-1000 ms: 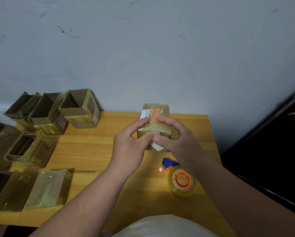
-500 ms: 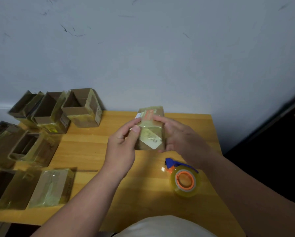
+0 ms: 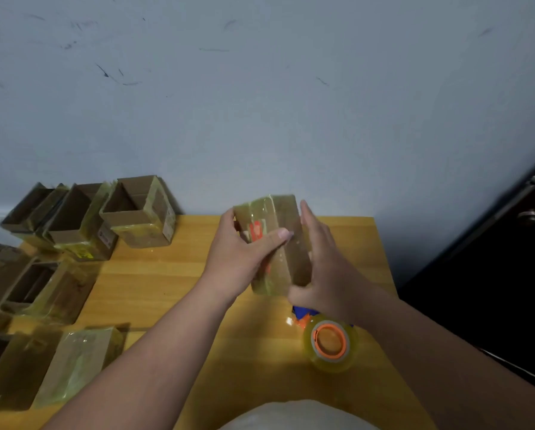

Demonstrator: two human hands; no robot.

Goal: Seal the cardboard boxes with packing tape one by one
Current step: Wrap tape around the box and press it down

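A small tape-covered cardboard box (image 3: 286, 240) with an orange label is held above the wooden table (image 3: 173, 274), between both hands. My left hand (image 3: 244, 256) grips its left side, thumb across the top face. My right hand (image 3: 325, 268) lies flat against its right side with straight fingers. A roll of clear packing tape (image 3: 331, 344) with an orange core and a blue dispenser part lies on the table just below my right wrist.
Several open cardboard boxes (image 3: 139, 212) stand at the back left by the wall. More boxes (image 3: 39, 290) lie along the left edge, one closed and taped (image 3: 76, 364) near the front. A dark door (image 3: 508, 290) is at the right.
The box has been turned in my hands, so a different face looks up. My right hand has shifted from the front of the box to its right side.
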